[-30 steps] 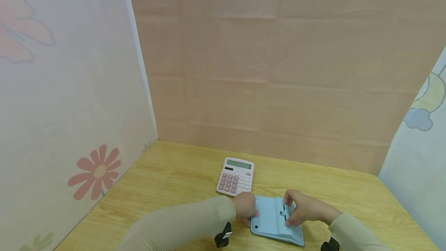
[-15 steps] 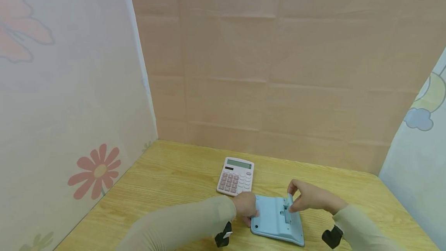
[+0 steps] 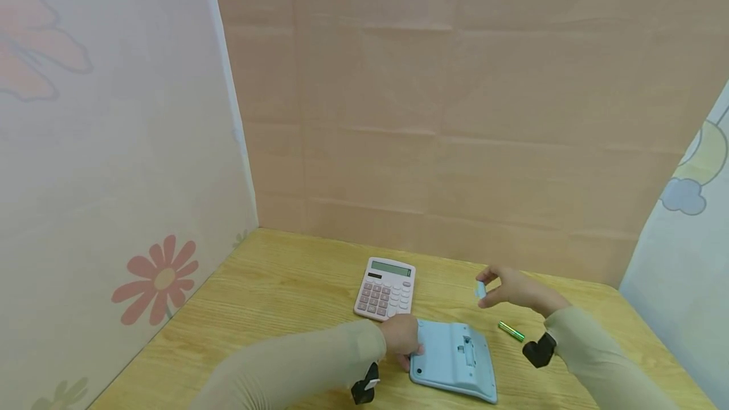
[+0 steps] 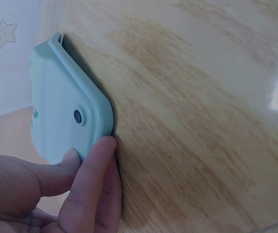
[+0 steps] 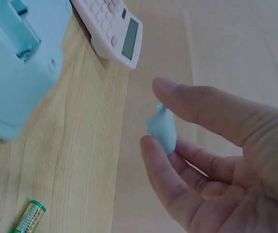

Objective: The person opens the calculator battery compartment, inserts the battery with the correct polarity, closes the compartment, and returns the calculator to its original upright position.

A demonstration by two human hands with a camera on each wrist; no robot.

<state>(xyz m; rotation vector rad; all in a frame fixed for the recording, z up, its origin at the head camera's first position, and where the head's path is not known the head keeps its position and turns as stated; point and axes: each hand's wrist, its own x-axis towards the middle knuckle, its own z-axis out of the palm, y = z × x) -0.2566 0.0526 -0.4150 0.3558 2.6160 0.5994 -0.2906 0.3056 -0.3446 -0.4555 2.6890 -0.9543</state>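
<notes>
A light blue calculator (image 3: pixel 438 353) lies face down on the table, its battery slot (image 3: pixel 469 352) uncovered. My left hand (image 3: pixel 400 337) pinches its left edge, thumb on the back and fingers at the side, as the left wrist view shows. My right hand (image 3: pixel 507 286) is raised beyond the calculator's right side. Between thumb and fingers it pinches a small light blue battery cover (image 5: pixel 163 128). A green and gold battery (image 3: pixel 510 331) lies on the table to the right of the blue calculator, below the right hand.
A pink calculator (image 3: pixel 385 288) lies face up just behind the left hand, its display toward the back. The wooden table (image 3: pixel 296 283) meets a brown-covered wall (image 3: pixel 455 144) behind. Patterned panels (image 3: pixel 114 144) stand at the left and right.
My right hand has lifted the battery cover off the blue calculator and carried it up and away to the back right. The battery on the table now shows. The left hand stays put.
</notes>
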